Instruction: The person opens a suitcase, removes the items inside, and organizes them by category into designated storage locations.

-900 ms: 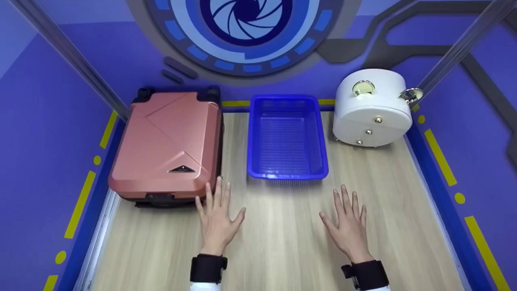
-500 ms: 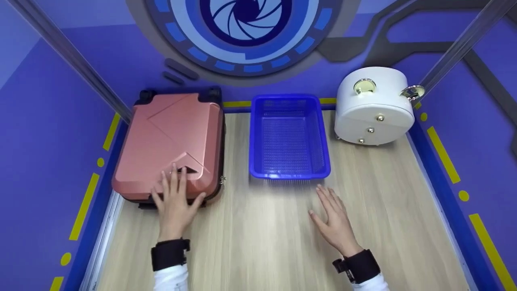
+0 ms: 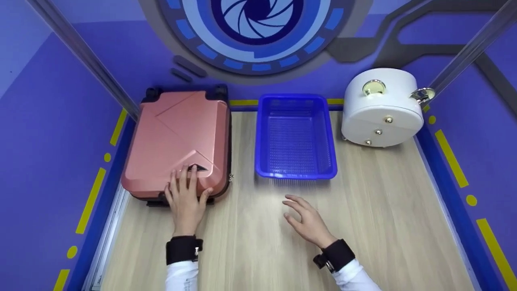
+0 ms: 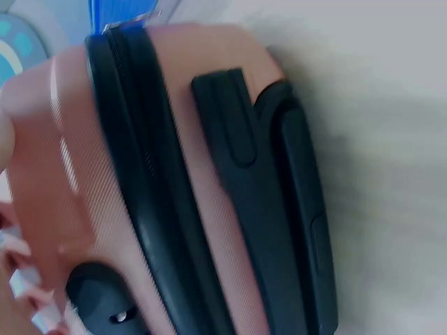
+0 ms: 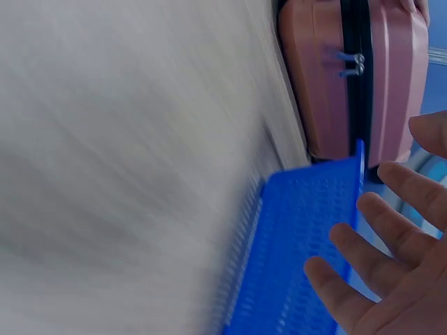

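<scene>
A pink hard-shell suitcase (image 3: 173,133) lies flat at the left in the head view. My left hand (image 3: 186,202) rests on its near end with fingers spread, the fingertips by the dark triangular badge. In the left wrist view the black zipper band (image 4: 140,174) and black handle (image 4: 251,188) show on the suitcase's end. My right hand (image 3: 309,222) hovers over the floor, in front of the blue plastic basket (image 3: 297,176), its fingers loosely bent and holding nothing. The right wrist view shows its spread fingers, with the basket and the suitcase's zipper pulls (image 5: 356,64) beyond.
A white rounded case (image 3: 379,105) with gold knobs and gold ear-like discs stands at the back right. Blue patterned walls (image 3: 60,121) enclose the wood-look floor (image 3: 383,226) at the back and both sides.
My left hand has moved left and forward onto the suitcase's near end. My right hand has shifted left toward the middle, its fingers turning leftward. The head view has shifted slightly.
</scene>
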{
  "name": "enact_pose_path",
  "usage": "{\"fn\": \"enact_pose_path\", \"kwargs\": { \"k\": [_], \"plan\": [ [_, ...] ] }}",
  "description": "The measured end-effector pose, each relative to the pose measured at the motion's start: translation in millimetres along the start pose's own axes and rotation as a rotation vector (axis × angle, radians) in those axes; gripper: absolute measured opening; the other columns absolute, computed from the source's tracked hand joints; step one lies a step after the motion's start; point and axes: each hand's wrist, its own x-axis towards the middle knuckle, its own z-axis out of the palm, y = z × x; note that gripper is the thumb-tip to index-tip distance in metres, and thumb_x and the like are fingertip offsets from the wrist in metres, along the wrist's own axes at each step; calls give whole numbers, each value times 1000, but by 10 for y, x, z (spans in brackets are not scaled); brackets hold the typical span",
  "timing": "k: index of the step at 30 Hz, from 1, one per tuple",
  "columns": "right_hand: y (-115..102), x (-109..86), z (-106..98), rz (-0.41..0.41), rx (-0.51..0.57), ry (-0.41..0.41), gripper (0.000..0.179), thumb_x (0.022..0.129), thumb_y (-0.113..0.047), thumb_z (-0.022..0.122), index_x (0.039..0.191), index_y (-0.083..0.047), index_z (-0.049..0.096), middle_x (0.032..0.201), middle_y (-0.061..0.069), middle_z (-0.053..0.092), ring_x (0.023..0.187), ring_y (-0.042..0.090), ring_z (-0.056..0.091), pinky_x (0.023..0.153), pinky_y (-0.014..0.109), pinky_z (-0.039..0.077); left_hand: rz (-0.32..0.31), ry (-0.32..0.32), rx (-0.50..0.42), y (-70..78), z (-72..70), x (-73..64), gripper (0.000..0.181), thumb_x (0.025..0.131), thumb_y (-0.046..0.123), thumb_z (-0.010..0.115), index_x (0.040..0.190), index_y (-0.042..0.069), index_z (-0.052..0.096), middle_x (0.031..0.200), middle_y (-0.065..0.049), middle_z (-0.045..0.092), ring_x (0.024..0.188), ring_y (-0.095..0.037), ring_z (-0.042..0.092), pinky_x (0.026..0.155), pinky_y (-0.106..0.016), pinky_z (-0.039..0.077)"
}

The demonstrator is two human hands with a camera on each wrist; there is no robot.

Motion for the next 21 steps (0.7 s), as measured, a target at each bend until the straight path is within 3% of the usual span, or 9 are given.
{"fn": "enact_pose_path", "kwargs": {
  "k": [9, 14, 18, 21],
  "plan": [
    [-35, 364, 315, 37, 45, -140, 40, 98, -17, 69, 136, -3, 66, 143, 14, 61, 135, 34, 56, 113, 51, 43, -11, 109, -73, 341, 197, -175, 78, 94, 52, 66, 161, 22, 39, 167, -8, 29, 151, -48, 21, 113, -77, 13],
    [-87, 744, 516, 65, 68, -207, 47, 99, -15, 66, 143, 1, 58, 145, 23, 58, 136, 40, 54, 115, 54, 40, 26, 131, -87, 501, 236, -339, 73, 98, 64, 52, 159, 25, 43, 169, -5, 27, 149, -47, 23, 105, -82, 19],
    [-115, 985, 682, 89, 95, -206, 54, 100, -10, 63, 149, 6, 50, 144, 25, 58, 135, 41, 55, 114, 53, 41, 69, 158, -87, 575, 264, -452, 73, 99, 68, 45, 156, 23, 47, 165, -7, 33, 148, -45, 25, 103, -79, 23],
    [-139, 1057, 778, 99, 139, -155, 49, 99, -4, 62, 145, 8, 53, 134, 23, 64, 124, 38, 63, 108, 49, 48, 90, 169, -86, 578, 278, -494, 71, 100, 66, 43, 156, 23, 48, 163, -7, 37, 147, -43, 25, 103, -76, 23]
  ]
}}
